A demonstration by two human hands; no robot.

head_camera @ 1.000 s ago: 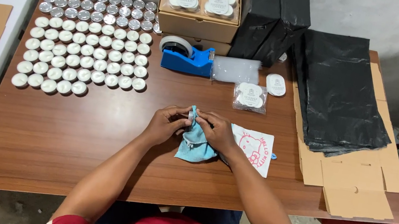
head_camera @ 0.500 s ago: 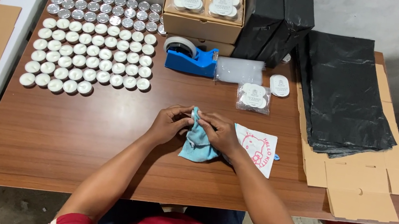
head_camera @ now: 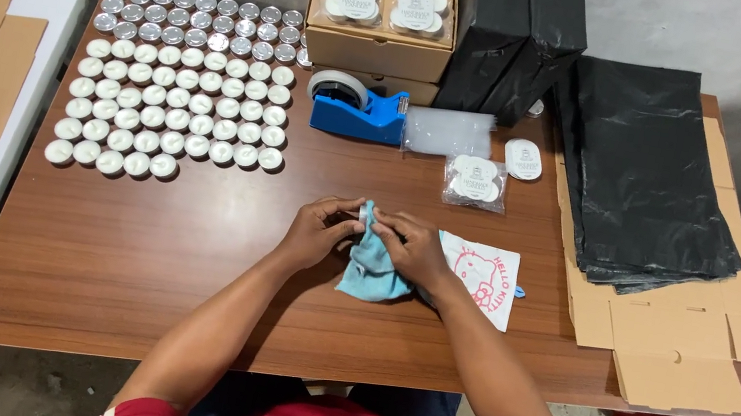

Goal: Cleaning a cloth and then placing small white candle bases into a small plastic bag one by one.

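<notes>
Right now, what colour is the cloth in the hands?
Light blue. The cloth shows best in the head view.

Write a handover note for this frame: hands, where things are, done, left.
Left hand: pinches a small tealight at table centre.
Right hand: holds a blue cloth against that tealight.
Tealight rows fill the table's far left; the nearest row is short.
Tape dispenser, clear bags and one bagged pack lie behind the hands; two more packs sit on the box.
Black bags and flat cartons lie to the right.
Done: three packs bagged.
Left: the many loose tealights.
</notes>
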